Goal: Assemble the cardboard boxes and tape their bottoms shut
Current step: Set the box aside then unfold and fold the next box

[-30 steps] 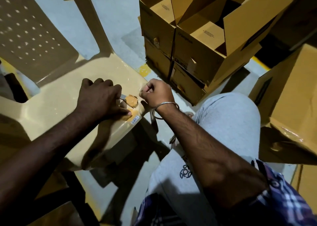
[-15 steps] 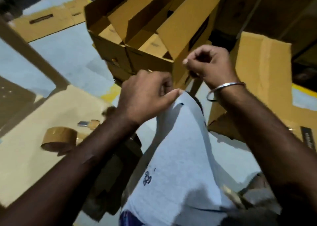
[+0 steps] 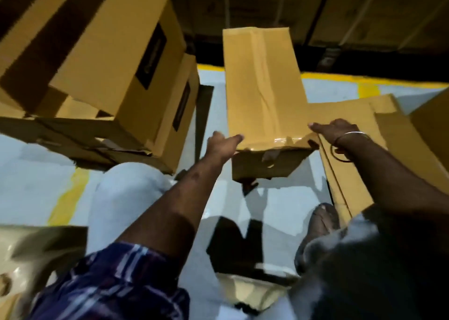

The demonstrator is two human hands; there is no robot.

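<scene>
from the head view, both hands reach forward to one taped box (image 3: 262, 88) standing on the floor (image 3: 36, 169). the left hand (image 3: 222, 143) grips its near left corner, the right hand (image 3: 336, 131) its near right corner. two assembled boxes (image 3: 102, 59) sit stacked at left; flat cardboard (image 3: 388, 149) lies at right.
</scene>
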